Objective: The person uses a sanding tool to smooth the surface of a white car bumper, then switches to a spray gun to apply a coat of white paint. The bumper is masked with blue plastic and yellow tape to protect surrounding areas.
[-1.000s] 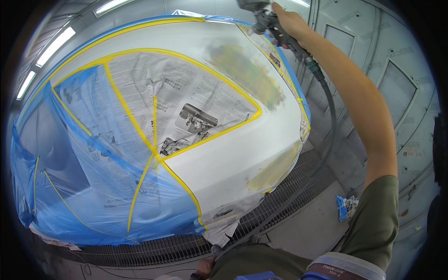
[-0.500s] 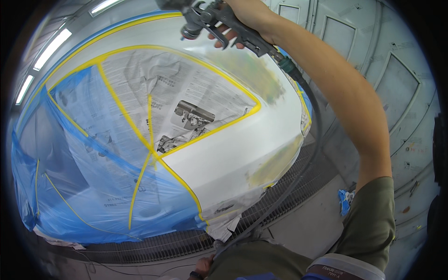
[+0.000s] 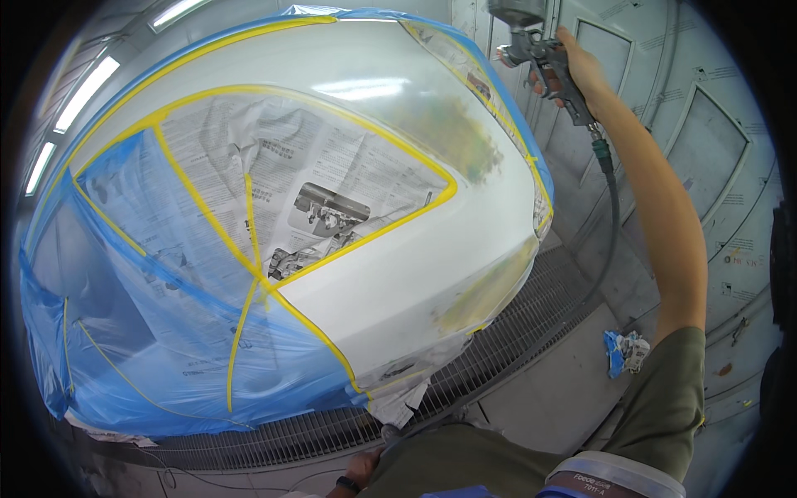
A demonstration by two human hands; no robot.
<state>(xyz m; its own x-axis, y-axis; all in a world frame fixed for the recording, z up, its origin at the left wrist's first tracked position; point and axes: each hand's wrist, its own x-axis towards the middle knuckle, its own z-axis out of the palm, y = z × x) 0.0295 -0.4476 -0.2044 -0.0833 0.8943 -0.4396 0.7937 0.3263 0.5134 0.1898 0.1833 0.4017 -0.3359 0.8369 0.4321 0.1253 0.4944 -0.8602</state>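
Observation:
My right hand (image 3: 584, 73) is raised at the upper right, closed round the grip of a spray gun (image 3: 531, 50) with a cup on top. An air hose (image 3: 612, 220) hangs from the gun's handle and curves down to the lower middle. There my left hand (image 3: 363, 468), low beside my body, is closed on the hose; its fingers are partly hidden. Left of the gun stands a white car body (image 3: 374, 295) with patchy yellow-green areas. Newspaper (image 3: 315, 153), blue film (image 3: 191, 349) and yellow tape (image 3: 199, 187) mask much of it.
A floor grating (image 3: 548, 286) runs along the car's near side. Crumpled masking scraps (image 3: 624, 353) lie on the floor at the right. A pale panelled wall (image 3: 706, 158) stands to the right, and strip lights (image 3: 87, 93) shine at the upper left.
My right hand has swung the spray gun rightward, from above the car panel to beyond its edge. The hose has shifted right with it. My left hand stays low.

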